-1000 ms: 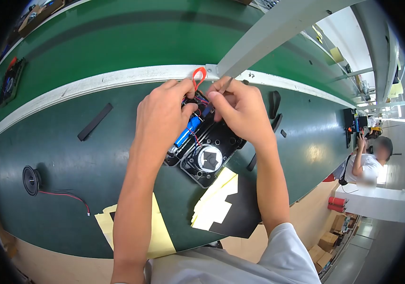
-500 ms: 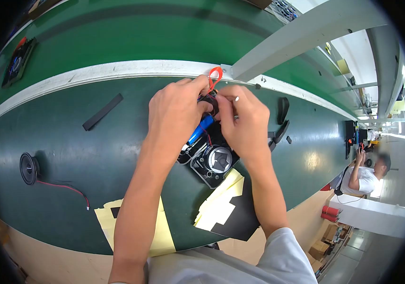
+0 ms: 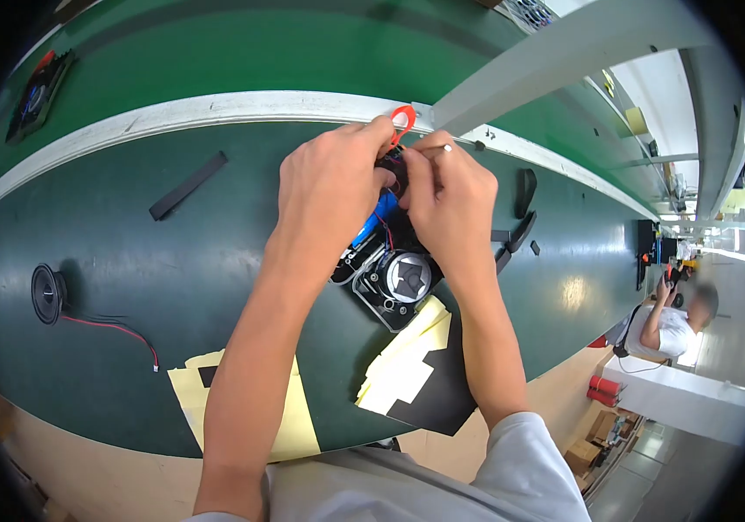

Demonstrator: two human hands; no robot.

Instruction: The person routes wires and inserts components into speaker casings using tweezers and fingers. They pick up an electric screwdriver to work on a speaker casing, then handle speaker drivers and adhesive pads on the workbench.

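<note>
Right hand (image 3: pixel 459 178) has drawn nearer the left hand (image 3: pixel 329 178), pinching a tool (image 3: pixel 447 147) at the device (image 3: pixel 400 271) on the bench (image 3: pixel 111 235). Left fingers curl there, grip hidden. If the tool slips, wires (image 3: pixel 388 233) could snag.

Since 1 second ago, the right hand (image 3: pixel 455 187) has been brought nearer the left hand (image 3: pixel 330 178) (a slim tool (image 3: pixel 447 148), pale end now exposed).

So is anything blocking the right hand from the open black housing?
Nothing visible does: the right hand is at the far end of the open black housing, with the left hand beside it. The hands themselves hide the exact contact.
</note>
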